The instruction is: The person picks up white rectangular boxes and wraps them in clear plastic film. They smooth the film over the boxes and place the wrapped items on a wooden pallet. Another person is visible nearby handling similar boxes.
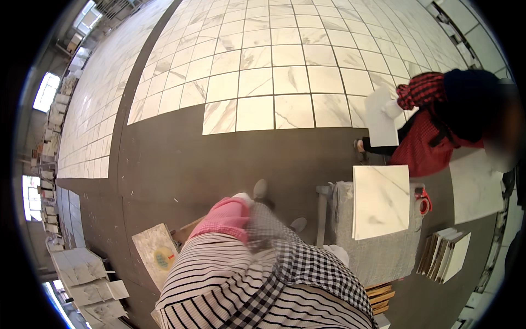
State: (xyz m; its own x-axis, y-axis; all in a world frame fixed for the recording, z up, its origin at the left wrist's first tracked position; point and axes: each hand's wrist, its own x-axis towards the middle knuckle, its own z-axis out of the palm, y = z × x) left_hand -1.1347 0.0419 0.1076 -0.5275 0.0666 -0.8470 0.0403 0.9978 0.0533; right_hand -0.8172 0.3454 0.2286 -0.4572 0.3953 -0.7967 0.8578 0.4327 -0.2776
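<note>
My left hand [227,216] wears a pink glove at the end of a striped sleeve. It is raised in front of my checked apron, its fingers curled and blurred, and I see nothing in it. A small white gloved shape at the apron's right edge looks like my right hand [336,253], mostly hidden. It lies beside a grey cloth-covered stand [378,257]. A white marble tile [381,200] lies flat on that stand. My shoes [261,189] show on the dark bare floor below.
White marble tiles [274,60] cover the far floor, ending at a dark bare strip [181,159]. A person in red checks [433,131] crouches at right holding a white tile [380,118]. A red tape roll [423,202], stacked tiles [445,255], a stained tile [156,252] and wooden slats [379,295] lie nearby.
</note>
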